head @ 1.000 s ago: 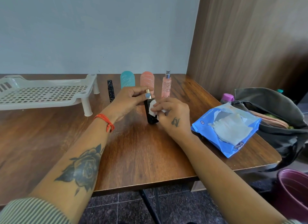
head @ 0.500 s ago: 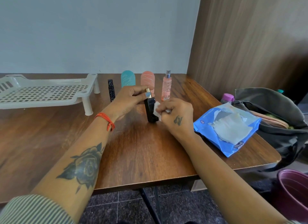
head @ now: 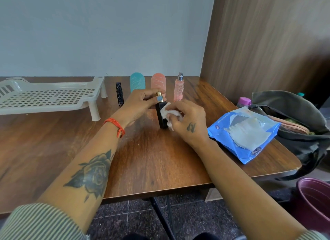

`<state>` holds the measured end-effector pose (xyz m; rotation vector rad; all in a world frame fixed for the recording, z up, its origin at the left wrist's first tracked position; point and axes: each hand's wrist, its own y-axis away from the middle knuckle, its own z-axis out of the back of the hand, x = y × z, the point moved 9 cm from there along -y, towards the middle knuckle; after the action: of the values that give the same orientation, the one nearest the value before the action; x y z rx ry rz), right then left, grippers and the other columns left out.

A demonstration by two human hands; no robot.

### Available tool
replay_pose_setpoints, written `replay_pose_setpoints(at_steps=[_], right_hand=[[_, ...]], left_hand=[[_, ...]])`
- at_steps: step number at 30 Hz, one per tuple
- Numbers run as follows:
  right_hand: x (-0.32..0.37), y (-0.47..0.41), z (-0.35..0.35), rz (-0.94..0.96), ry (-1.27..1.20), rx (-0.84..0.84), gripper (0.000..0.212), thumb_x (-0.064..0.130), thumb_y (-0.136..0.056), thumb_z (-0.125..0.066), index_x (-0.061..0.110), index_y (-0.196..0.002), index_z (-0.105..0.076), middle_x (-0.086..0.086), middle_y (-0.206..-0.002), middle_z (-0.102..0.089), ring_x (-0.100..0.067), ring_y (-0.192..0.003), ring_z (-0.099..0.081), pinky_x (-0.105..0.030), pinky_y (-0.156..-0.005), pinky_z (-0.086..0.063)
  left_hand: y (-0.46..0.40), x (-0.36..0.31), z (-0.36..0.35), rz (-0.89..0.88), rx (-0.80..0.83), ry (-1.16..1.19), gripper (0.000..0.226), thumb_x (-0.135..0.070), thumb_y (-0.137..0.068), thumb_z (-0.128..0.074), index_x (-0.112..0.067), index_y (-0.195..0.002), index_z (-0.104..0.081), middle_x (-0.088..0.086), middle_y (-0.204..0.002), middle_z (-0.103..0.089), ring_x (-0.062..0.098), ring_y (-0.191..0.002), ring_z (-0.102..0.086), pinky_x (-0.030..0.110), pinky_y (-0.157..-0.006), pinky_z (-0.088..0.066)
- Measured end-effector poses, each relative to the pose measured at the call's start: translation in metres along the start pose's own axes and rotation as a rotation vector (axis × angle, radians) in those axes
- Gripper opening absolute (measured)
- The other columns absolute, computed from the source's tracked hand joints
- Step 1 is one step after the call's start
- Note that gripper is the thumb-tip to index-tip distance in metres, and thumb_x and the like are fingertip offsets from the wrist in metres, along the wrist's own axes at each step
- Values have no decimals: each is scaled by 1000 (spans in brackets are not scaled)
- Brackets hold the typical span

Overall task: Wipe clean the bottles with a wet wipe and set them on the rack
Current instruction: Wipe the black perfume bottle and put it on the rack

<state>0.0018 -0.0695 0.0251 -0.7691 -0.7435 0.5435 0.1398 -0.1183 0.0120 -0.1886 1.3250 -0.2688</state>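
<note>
Left hand: grip pinches the black bottle at its gold top.
Right hand: grip holds a wipe against the bottle.
Rack: far left counter corner.

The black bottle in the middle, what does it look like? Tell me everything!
The black bottle is small, flat-sided and glossy, perhaps glass, with a gold spray top and no cap. It stands upright on the wooden table, in front of the other bottles. The left hand holds it near its top, thumb by the gold neck. The right hand presses a crumpled white wet wipe against its side.
</note>
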Motion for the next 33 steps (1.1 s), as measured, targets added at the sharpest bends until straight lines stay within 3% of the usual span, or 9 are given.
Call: replay_pose_setpoints(at_steps=[3, 8, 13, 19, 24, 26, 30, 32, 33], right_hand=[[2, 2, -13, 28, -36, 126, 15, 2, -71, -69, 12, -81, -73, 0, -84, -67, -4, -78, -55, -3, -69, -37], [-7, 6, -25, -37, -19, 341, 9, 4, -67, -71, 12, -68, -74, 6, -75, -62, -7, -73, -57, -25, -67, -49], [-9, -2, 0, -39, 18, 18, 10, 8, -68, -65, 14, -67, -72, -1, -74, -68, -12, -70, -61, -24, -64, -50], [-8, 5, -27, -49, 21, 365, 9, 4, -68, -70, 12, -70, -74, 3, -79, -63, -6, -77, -54, -24, -70, -48], [2, 1, -4, 18, 71, 75, 10, 1, -67, -66, 9, -71, -71, -5, -79, -67, -17, -76, -60, -27, -65, -49], [6, 3, -9, 56, 34, 130, 13, -1, -67, -66, 8, -73, -72, -5, -82, -66, -15, -79, -58, -23, -68, -43], [-2, 7, -31, -20, 86, 448, 9, 6, -73, -67, 10, -76, -74, -2, -89, -64, -10, -87, -56, -24, -71, -46], [-6, 7, -29, -52, 148, 428, 9, 8, -74, -65, 9, -78, -73, -3, -91, -65, -15, -90, -58, -27, -74, -49], [-4, 3, -20, -38, 148, 313, 8, 6, -72, -67, 9, -76, -73, -5, -87, -66, -18, -87, -60, -29, -71, -50]], left_hand=[[0, -1, 0, -9, -15, -24, 33, -9, -88, -59, -11, -121, -60, 1, -110, -64, 5, -103, -59, 20, -91, -49], [-1, -2, -2, -19, -12, -3, 32, -7, -88, -58, -9, -120, -60, -4, -102, -65, -7, -87, -63, 8, -75, -50], [-2, 1, 0, -19, -6, -26, 33, -7, -88, -59, -8, -121, -60, 5, -113, -66, 7, -103, -61, 19, -90, -50], [-2, -2, 0, -37, -2, 4, 30, -8, -87, -59, -19, -115, -60, -2, -105, -66, 1, -97, -61, 11, -83, -50], [-2, -2, 0, -31, 6, 2, 32, -9, -86, -61, -15, -117, -62, 5, -111, -66, 8, -104, -61, 19, -90, -50], [-1, -2, -1, -35, 15, 13, 31, -10, -86, -61, -16, -116, -62, 4, -109, -67, 6, -101, -62, 17, -87, -51], [-2, -3, 0, -34, 5, 13, 30, -8, -87, -60, -19, -114, -61, -3, -104, -66, 2, -97, -61, 10, -78, -50], [-2, -2, 1, -29, 4, 15, 30, -8, -87, -60, -21, -114, -61, -6, -101, -66, -3, -93, -62, 10, -79, -50], [-2, -1, 1, -28, 8, 15, 30, -8, -86, -60, -21, -114, -61, -5, -102, -67, -2, -94, -62, 11, -81, -50]])
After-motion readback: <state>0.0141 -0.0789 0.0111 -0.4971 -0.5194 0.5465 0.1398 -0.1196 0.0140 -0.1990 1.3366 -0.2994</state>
